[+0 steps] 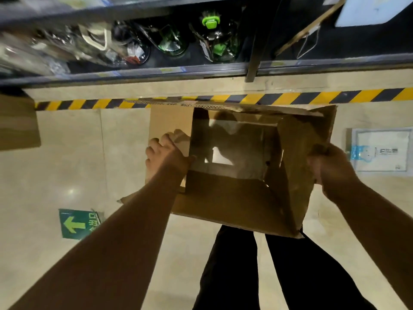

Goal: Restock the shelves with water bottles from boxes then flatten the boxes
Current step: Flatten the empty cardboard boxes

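Box: plain brown corrugated cardboard with no print readable on any face that shows. Its open top faces the camera. It is between the two hands, in front of the trousers and over the floor. The top flaps are splayed outward, with the far flap's torn corrugated edge toward the shelf. The right flap is creased and ragged at its near corner. A pale patch shows at the box bottom between the bottom flaps.

Left hand: fingers curled over the top edge of the left wall, gripping it.
Right hand: closed on the outer edge of the right flap, gripping it.

Writing:
- Green sign stuck on the floor near left, with a yellow-green arrow and Chinese characters partly covered by the left forearm.
- White packet flat on the floor at far right. It has blue print and a small dark label, too small to read.

Edges and room: pale tiled floor lies open to the left of the box. Yellow-black tape runs along the floor just beyond the far flap, parallel to the shelf front. A dark post stands at the shelf edge.

Bottles stand on the shelf, dark with green caps, in clear wrap and blurred. A second carton is at the left edge.
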